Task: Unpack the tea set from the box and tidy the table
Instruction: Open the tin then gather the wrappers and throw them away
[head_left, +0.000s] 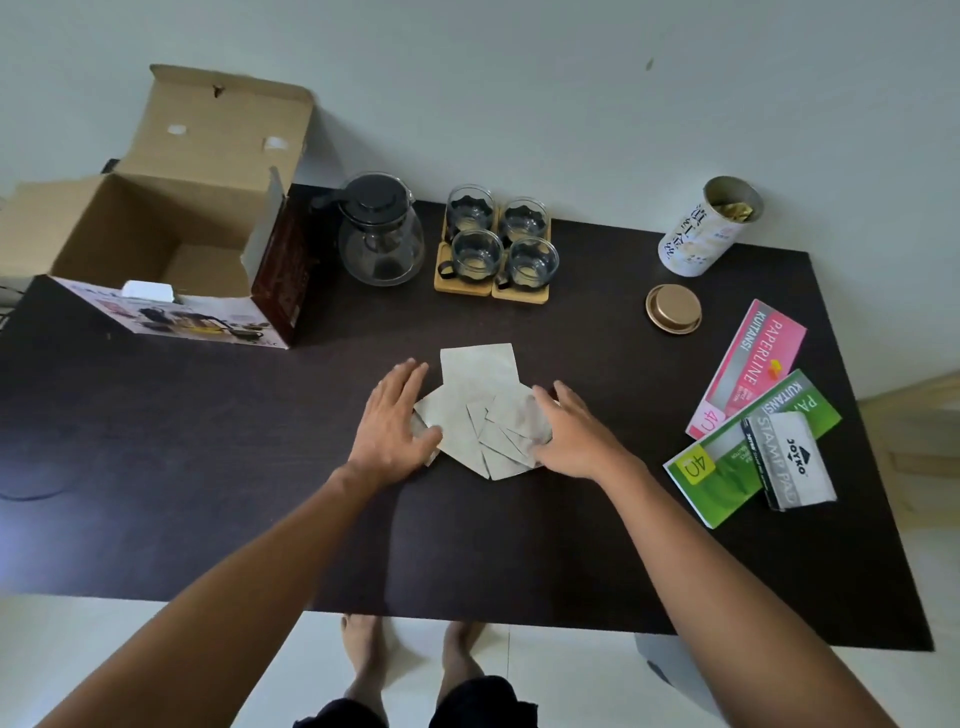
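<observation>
Head view. Tea set is out of the box (156, 218): glass teapot (381, 234) and four glass cups (501, 239) on wooden coasters (491, 288) stand at the table's (208, 467) far edge. Box lies open, far left. Left hand (395, 421) and right hand (569, 431) press flat, fingers straight, on either side of loose grey paper sheets (480, 410), holding nothing.

Risk, judged: sheets overlap unevenly; squeezing them together may crumple or fan them, or slide some toward the cups.
</observation>
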